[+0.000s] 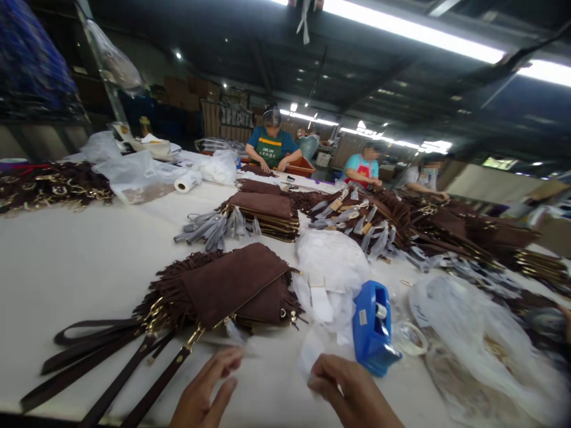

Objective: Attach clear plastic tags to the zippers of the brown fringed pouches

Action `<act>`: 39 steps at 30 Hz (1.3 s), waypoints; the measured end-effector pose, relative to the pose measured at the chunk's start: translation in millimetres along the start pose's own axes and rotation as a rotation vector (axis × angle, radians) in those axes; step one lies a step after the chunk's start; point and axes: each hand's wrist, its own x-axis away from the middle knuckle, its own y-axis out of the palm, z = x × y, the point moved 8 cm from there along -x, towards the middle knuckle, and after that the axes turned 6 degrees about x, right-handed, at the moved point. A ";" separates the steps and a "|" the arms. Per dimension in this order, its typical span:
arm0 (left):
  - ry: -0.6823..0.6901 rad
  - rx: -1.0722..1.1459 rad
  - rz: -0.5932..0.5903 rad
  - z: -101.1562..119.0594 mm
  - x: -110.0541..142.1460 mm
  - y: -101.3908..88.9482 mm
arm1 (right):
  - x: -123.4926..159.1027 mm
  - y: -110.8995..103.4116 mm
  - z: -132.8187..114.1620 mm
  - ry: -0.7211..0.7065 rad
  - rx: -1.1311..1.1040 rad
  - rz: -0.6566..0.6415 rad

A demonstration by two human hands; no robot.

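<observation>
My left hand point(207, 386) is at the bottom centre, thumb and fingers apart, with nothing visible between them. It is close to a blurred clear plastic wrap point(235, 331) hanging from the brown pouches. To its right, my right hand point(352, 389) is closed in a pinch at the corner of a thin whitish sheet point(312, 348). The stack of brown suede-like pouches point(236, 282) lies ahead of both hands, with fringe, gold clasps and dark wrist straps point(156, 377) spreading left. A blue tape dispenser point(371, 330) stands just beyond my right hand.
A white plastic bag point(332, 255) with white tags sits behind the dispenser. A large clear bag point(486, 339) lies at right. More pouches point(263, 208) and a fringed pile point(361, 217) are farther back. Several co-workers, one in a green apron point(270, 148), are across the table point(57, 261).
</observation>
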 end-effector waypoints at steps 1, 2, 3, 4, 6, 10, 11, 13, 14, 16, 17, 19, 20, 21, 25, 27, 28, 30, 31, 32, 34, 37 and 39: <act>0.084 -0.013 -0.040 20.5 0.4 3.7 | -0.3 2.1 -15.0 -0.015 -0.120 -0.063; 0.146 -0.003 -0.107 37.9 1.0 9.7 | -2.0 4.1 -28.9 -0.027 -0.226 -0.117; 0.173 0.036 -0.175 50.1 1.5 15.9 | -5.0 6.1 -40.8 -0.040 -0.310 -0.157; 0.154 0.099 -0.241 55.7 1.8 22.1 | -9.1 8.1 -50.5 -0.053 -0.371 -0.182; 0.033 0.275 -0.359 50.5 4.5 33.8 | -19.8 12.7 -62.3 -0.079 -0.426 -0.191; -0.239 0.511 -0.304 2.5 15.8 32.3 | -43.1 27.2 -64.5 -0.076 -0.331 -0.092; -0.274 0.521 -0.245 -10.0 18.9 25.4 | -47.7 33.4 -64.3 -0.068 -0.306 -0.069; -0.313 0.502 -0.154 -27.9 25.8 9.0 | -54.5 50.3 -64.9 -0.043 -0.308 -0.045; -0.326 0.481 -0.124 -33.1 29.3 0.6 | -56.4 61.3 -66.1 -0.030 -0.348 -0.051; -0.338 0.437 -0.093 -36.6 36.3 -15.6 | -57.5 87.8 -70.5 0.000 -0.486 -0.114; -0.334 0.418 -0.084 -35.9 39.9 -23.2 | -56.9 101.9 -73.7 0.019 -0.558 -0.165; -0.314 0.388 -0.077 -33.7 47.9 -36.8 | -55.0 126.1 -81.1 0.057 -0.649 -0.254; -0.311 0.377 -0.079 -34.1 53.0 -42.5 | -54.6 134.8 -85.0 0.073 -0.662 -0.278; -0.317 0.367 -0.086 -36.4 58.8 -47.3 | -54.8 141.4 -89.6 0.083 -0.659 -0.289; -0.415 0.412 -0.113 -61.9 84.2 -62.5 | -58.6 161.6 -118.6 0.058 -0.586 -0.325; -0.451 0.543 -0.076 -77.6 92.7 -70.7 | -60.7 172.1 -136.6 0.029 -0.534 -0.343; -0.460 0.611 -0.048 -84.8 95.5 -75.3 | -61.8 177.7 -145.2 0.016 -0.519 -0.350; -0.476 0.689 0.015 -97.4 99.7 -85.2 | -64.8 189.9 -159.5 -0.007 -0.525 -0.375; -0.483 0.689 0.043 -102.0 101.7 -90.7 | -67.0 196.2 -163.7 -0.007 -0.544 -0.392; -0.489 0.672 0.073 -105.2 103.9 -96.9 | -70.2 201.9 -165.2 0.002 -0.568 -0.401; -0.480 0.588 0.134 -106.9 109.0 -111.8 | -80.2 209.0 -158.6 0.066 -0.617 -0.364; -0.475 0.446 0.198 -105.5 120.5 -134.0 | -95.6 214.0 -135.2 0.262 -0.731 -0.252; -0.492 0.408 0.210 -107.5 129.9 -144.6 | -100.8 218.9 -127.4 0.372 -0.838 -0.232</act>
